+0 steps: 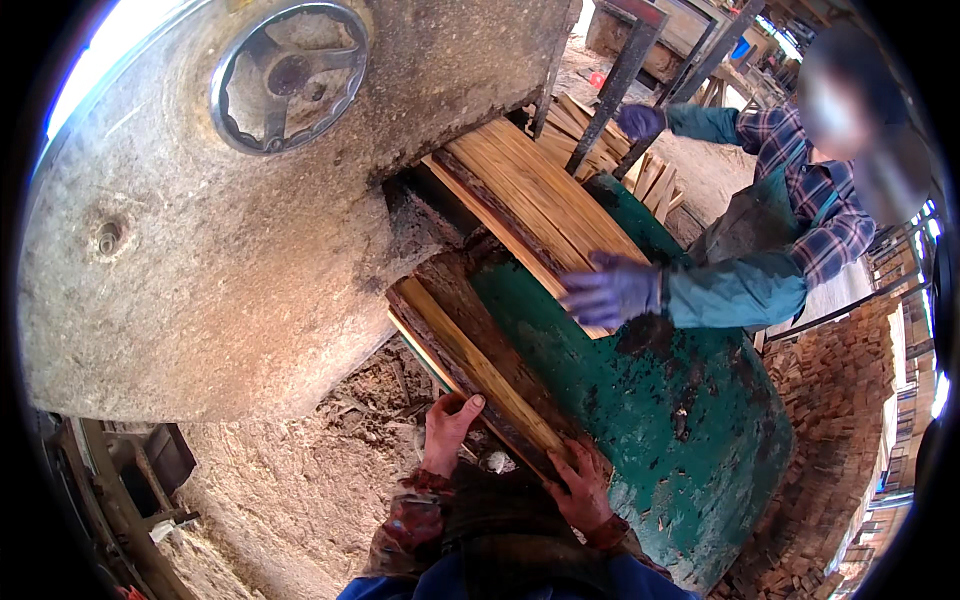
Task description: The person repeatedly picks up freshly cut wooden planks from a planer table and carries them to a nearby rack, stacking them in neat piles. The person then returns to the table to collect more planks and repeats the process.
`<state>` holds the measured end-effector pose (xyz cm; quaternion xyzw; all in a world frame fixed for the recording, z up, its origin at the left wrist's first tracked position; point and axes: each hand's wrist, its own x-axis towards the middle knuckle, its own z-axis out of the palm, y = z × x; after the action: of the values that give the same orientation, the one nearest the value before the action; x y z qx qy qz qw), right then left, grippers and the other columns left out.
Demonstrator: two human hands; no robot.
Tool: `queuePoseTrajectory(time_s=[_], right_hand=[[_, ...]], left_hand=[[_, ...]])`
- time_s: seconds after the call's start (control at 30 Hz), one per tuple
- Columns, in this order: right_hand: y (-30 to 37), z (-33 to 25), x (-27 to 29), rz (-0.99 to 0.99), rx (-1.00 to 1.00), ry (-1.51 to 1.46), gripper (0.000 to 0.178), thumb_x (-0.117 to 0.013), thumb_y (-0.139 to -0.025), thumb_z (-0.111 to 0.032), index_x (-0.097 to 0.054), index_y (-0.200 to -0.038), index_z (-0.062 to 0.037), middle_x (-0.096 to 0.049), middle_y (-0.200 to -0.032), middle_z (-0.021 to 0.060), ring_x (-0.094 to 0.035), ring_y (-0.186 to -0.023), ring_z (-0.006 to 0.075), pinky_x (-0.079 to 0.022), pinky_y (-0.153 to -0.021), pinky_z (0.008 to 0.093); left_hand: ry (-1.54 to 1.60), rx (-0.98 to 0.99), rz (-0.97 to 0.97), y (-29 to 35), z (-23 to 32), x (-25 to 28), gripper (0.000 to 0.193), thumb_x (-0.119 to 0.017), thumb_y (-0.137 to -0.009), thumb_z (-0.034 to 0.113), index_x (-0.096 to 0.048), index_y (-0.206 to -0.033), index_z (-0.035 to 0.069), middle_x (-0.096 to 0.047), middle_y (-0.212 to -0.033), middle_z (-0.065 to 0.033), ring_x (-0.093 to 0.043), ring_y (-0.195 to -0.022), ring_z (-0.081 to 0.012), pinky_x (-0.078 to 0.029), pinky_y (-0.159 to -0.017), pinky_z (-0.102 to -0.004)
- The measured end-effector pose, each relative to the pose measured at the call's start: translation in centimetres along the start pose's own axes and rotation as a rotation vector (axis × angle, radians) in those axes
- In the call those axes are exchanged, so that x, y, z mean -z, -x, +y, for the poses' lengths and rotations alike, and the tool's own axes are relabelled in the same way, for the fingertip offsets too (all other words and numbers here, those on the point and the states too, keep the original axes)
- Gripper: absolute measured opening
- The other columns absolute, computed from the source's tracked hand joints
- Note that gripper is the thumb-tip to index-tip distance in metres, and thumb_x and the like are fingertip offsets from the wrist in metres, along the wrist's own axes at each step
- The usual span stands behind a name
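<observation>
A long wooden board (488, 372) with dark, rough bark along its edges lies slanted in front of me, its far end at the machine. My left hand (450, 432) grips its left edge, the thumb on top and the fingers partly hidden below. At the board's near end, my right hand (583, 485) is closed over the right side, thumb and fingers bent around it. Further off, several sawn planks (545, 195) lie side by side, running out from the machine. A co-worker's gloved hand (612, 290) is at their near end, slightly blurred.
A large dusty machine housing (230, 270) with a metal handwheel (290, 75) fills the left. The green worktable (690, 430) is worn and stained. A co-worker (790, 190) stands across it. Stacked wood blocks (830, 440) line the right; sawdust (270, 490) covers the floor.
</observation>
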<state>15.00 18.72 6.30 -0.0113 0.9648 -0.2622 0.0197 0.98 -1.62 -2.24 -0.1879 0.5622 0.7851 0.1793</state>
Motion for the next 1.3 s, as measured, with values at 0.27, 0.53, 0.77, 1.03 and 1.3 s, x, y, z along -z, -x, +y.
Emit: queuePoseTrajectory(time_s=[0.27,0.53,0.77,1.03,1.3], right_hand=[[-0.3,-0.3,-0.2,0.018,0.032,-0.015,0.049,-0.074,-0.073,-0.009,-0.064,-0.121,-0.0134,-0.042,-0.138,0.0201,-0.040,-0.126,0.0445,-0.035,-0.105,0.0529],[-0.7,0.9,-0.3,0.014,-0.027,-0.250,0.052,-0.077,-0.071,-0.010,-0.063,-0.121,-0.0108,-0.047,-0.133,0.0202,-0.044,-0.125,0.0407,-0.037,-0.104,0.0479],[-0.9,-0.3,0.2,0.002,-0.042,-0.146,0.056,-0.077,-0.073,-0.015,-0.059,-0.126,-0.0088,-0.046,-0.134,0.0217,-0.041,-0.128,0.0405,-0.035,-0.106,0.0494],[-2.0,-0.9,2.4,-0.070,-0.016,-0.161,0.057,-0.076,-0.076,-0.017,-0.056,-0.127,-0.0012,-0.046,-0.134,0.0220,-0.044,-0.126,0.0416,-0.036,-0.106,0.0486],[-2.9,-0.6,0.3,-0.092,-0.032,-0.102,0.060,-0.073,-0.079,-0.017,-0.051,-0.133,-0.0066,-0.043,-0.136,0.0210,-0.042,-0.126,0.0408,-0.038,-0.103,0.0469]], left_hand=[[0.034,-0.002,-0.026,0.3,-0.1,0.1,0.054,-0.079,-0.081,0.035,-0.060,-0.110,-0.006,-0.065,-0.097,-0.0078,-0.061,-0.085,-0.0151,-0.052,-0.077,-0.0300],[-0.013,-0.015,0.012,0.4,0.4,-0.6,0.050,-0.082,-0.078,0.037,-0.064,-0.102,-0.004,-0.064,-0.091,-0.0039,-0.057,-0.084,-0.0109,-0.047,-0.077,-0.0256],[-0.097,0.029,0.033,0.3,1.5,-0.8,0.051,-0.083,-0.076,0.039,-0.067,-0.099,-0.004,-0.066,-0.087,-0.0040,-0.058,-0.079,-0.0114,-0.047,-0.073,-0.0266],[-0.106,0.065,0.022,0.5,2.4,-0.9,0.052,-0.082,-0.078,0.036,-0.066,-0.103,-0.006,-0.068,-0.089,-0.0070,-0.062,-0.080,-0.0123,-0.052,-0.074,-0.0274],[-0.090,0.063,-0.008,0.7,3.6,-1.4,0.051,-0.082,-0.078,0.033,-0.065,-0.105,-0.007,-0.068,-0.092,-0.0077,-0.062,-0.082,-0.0130,-0.051,-0.074,-0.0277]])
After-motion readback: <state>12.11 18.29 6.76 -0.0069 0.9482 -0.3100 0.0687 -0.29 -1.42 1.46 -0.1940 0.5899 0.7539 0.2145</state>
